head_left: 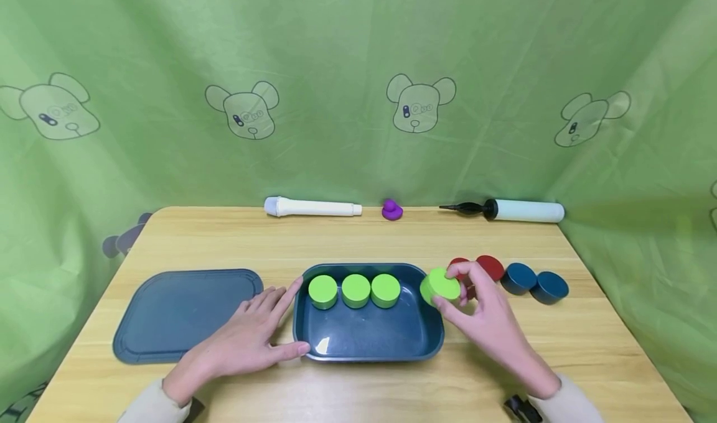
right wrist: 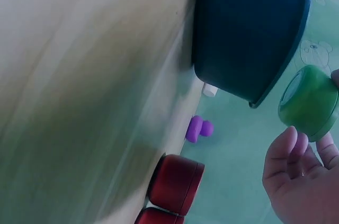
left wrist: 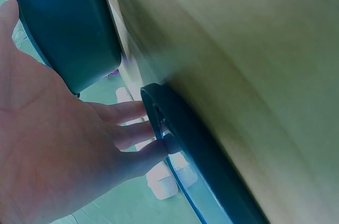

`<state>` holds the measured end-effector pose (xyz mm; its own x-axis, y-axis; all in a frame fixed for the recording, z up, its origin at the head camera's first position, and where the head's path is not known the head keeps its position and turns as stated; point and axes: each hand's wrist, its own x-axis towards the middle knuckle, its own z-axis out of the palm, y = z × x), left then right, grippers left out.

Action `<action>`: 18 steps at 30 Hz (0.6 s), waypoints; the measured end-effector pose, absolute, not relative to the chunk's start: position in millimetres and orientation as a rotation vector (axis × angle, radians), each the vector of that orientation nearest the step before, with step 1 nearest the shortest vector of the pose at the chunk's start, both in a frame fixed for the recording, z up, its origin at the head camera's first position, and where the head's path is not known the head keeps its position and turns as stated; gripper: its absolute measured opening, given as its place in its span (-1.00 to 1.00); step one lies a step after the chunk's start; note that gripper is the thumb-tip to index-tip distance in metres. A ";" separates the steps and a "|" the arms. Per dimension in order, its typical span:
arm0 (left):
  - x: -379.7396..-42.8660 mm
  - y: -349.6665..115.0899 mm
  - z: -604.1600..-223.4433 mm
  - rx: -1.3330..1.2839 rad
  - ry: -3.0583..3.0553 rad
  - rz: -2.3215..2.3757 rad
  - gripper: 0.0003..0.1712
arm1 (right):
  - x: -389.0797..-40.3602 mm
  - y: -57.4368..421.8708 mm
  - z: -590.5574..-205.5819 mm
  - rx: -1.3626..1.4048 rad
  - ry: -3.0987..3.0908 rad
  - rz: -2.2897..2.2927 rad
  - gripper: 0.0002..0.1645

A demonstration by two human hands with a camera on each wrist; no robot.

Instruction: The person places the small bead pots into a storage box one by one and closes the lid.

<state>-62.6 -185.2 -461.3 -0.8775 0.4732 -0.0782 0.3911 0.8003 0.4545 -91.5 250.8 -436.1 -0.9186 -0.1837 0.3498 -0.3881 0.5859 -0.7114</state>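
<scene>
My left hand (head_left: 246, 342) lies spread at the left side of a dark blue rectangular box (head_left: 370, 339), thumb and forefinger touching its rim. Its other fingers reach over the edge of a flat blue lid (left wrist: 212, 166), as the left wrist view shows. Above the box's right rim, my right hand (head_left: 487, 314) pinches a light green round container (head_left: 440, 285) between thumb and fingers, slightly tilted. In the right wrist view this green container (right wrist: 309, 102) is clear of the box wall. Three matching green containers (head_left: 355, 290) stand in a row inside the box, towards its back.
Two red round containers (head_left: 490, 267), one partly hidden behind my right hand, and two dark blue ones (head_left: 518, 278) stand right of the box. Along the back edge lie a white toy microphone (head_left: 313, 208), a purple duck (head_left: 391, 209) and a hand pump (head_left: 526, 211). Green curtain surrounds the table.
</scene>
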 end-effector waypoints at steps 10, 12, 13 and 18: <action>-62.0 -184.6 -461.1 0.679 2.803 0.654 0.25 | -96.8 234.9 -440.1 0.539 -2.687 1.143 -0.49; -61.8 -184.6 -460.9 0.678 2.804 0.655 0.24 | -97.5 232.4 -440.7 0.539 -2.727 1.098 -0.49; -61.8 -184.5 -460.8 0.678 2.805 0.655 0.24 | -98.0 231.2 -441.2 0.548 -2.741 1.075 -0.49; -61.8 -184.3 -460.2 0.678 2.807 0.650 0.24 | -99.6 226.8 -445.1 0.637 -2.764 0.961 -0.47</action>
